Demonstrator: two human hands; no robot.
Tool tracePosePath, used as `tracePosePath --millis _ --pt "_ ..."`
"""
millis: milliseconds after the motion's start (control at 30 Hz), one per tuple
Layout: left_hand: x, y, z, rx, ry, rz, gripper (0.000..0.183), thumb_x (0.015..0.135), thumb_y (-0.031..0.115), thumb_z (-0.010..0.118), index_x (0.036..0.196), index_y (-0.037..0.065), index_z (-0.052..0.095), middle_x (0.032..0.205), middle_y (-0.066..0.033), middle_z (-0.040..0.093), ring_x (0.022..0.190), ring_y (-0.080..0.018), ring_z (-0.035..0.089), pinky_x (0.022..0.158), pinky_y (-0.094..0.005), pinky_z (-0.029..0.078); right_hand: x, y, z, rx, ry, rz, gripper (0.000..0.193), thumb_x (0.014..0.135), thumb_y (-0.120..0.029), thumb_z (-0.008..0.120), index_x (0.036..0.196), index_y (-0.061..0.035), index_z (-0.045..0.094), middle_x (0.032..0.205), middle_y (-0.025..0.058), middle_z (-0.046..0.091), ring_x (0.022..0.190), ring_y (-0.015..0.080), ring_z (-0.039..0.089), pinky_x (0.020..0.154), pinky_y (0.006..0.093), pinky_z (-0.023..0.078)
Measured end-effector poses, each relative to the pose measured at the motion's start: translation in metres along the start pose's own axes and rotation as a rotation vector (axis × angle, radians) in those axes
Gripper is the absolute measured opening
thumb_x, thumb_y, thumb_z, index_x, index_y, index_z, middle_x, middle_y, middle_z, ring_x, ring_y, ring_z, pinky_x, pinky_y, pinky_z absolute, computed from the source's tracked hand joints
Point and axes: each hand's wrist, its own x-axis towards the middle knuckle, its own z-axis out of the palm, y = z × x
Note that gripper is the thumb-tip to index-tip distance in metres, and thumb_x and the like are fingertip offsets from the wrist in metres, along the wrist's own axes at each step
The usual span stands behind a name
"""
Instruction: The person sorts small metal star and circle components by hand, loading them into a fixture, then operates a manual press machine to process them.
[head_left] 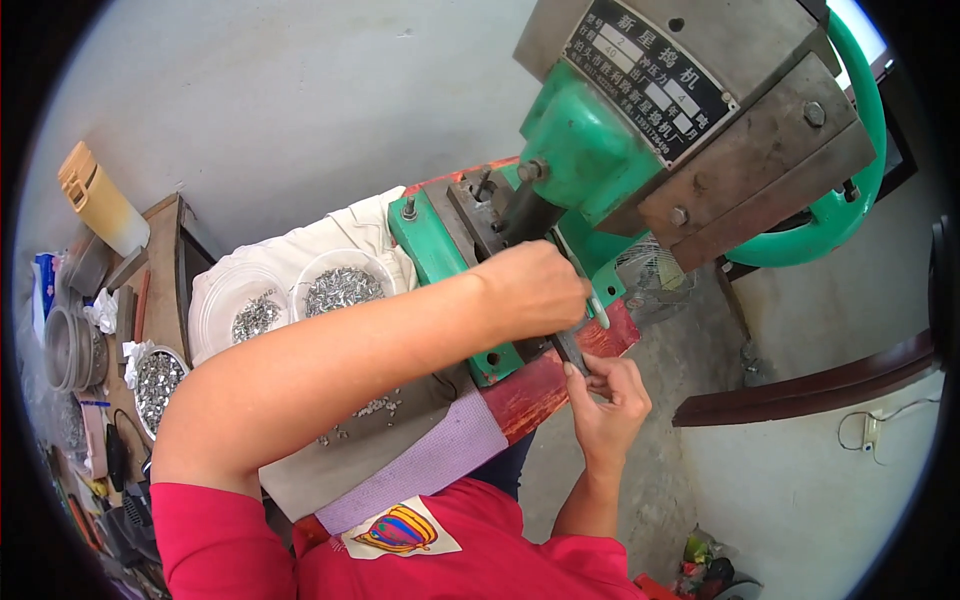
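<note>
My left hand (535, 287) is closed in a fist under the head of a green bench press (585, 150). It sits beside the dark ram (527, 215), and what its fingers hold, if anything, is hidden. Between thumb and fingers, my right hand (612, 402) grips a dark flat metal bar (569, 350) at the press base's front edge. The bar's far end runs under my left hand. A pale, slim stick-like piece (598, 310) shows just right of my left fist. The green press base (430, 235) is partly covered by my left forearm.
Left of the press, two clear tubs (362, 262) of small silvery metal pieces stand on a white cloth (375, 215). Another tub (160, 385) of pieces is farther left, near a yellow bottle (100, 200). Loose pieces (378, 405) lie near my forearm. A green handwheel (862, 215) rises at right.
</note>
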Motion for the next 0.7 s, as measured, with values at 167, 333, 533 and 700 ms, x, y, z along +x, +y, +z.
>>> tracePosePath --millis 167,333,533,700 --pt "0.006 0.014 -0.01 0.015 -0.143 0.067 0.014 0.079 0.018 0.065 0.068 0.01 0.069 0.074 -0.0014 0.062 0.072 -0.02 0.068 0.061 -0.0336 0.048 -0.014 0.0 -0.005 0.018 -0.003 0.064 0.018 0.075 0.003 0.08 0.091 0.0034 0.071 0.085 0.0073 0.064 0.067 0.0091 0.064 0.062 0.022 0.056" --pt "-0.011 0.032 -0.008 0.131 -0.015 -0.06 0.013 0.076 0.018 0.063 0.07 0.009 0.07 0.079 -0.0029 0.063 0.08 -0.0196 0.064 0.069 -0.0299 0.044 -0.013 0.006 0.007 0.082 0.035 0.067 0.021 0.074 0.002 0.081 0.092 0.0039 0.071 0.086 0.0095 0.065 0.062 0.0107 0.065 0.058 0.0228 0.052" --pt "-0.045 0.052 0.018 0.02 0.104 -0.225 0.022 0.079 0.017 0.061 0.089 0.0 0.069 0.097 -0.0098 0.065 0.094 -0.0226 0.062 0.083 -0.0296 0.047 -0.003 0.011 0.033 0.097 0.053 0.03 0.023 0.075 0.004 0.08 0.097 0.0043 0.072 0.088 0.0098 0.066 0.069 0.0108 0.066 0.061 0.0225 0.054" --pt "-0.053 0.055 0.026 -0.015 0.179 -0.281 0.042 0.081 0.015 0.058 0.116 -0.007 0.064 0.123 -0.0175 0.062 0.12 -0.0277 0.058 0.099 -0.0328 0.046 -0.007 0.032 0.03 0.363 0.005 0.12 0.033 0.077 0.009 0.077 0.108 0.0039 0.072 0.096 0.0077 0.067 0.076 0.0099 0.066 0.066 0.0207 0.054"
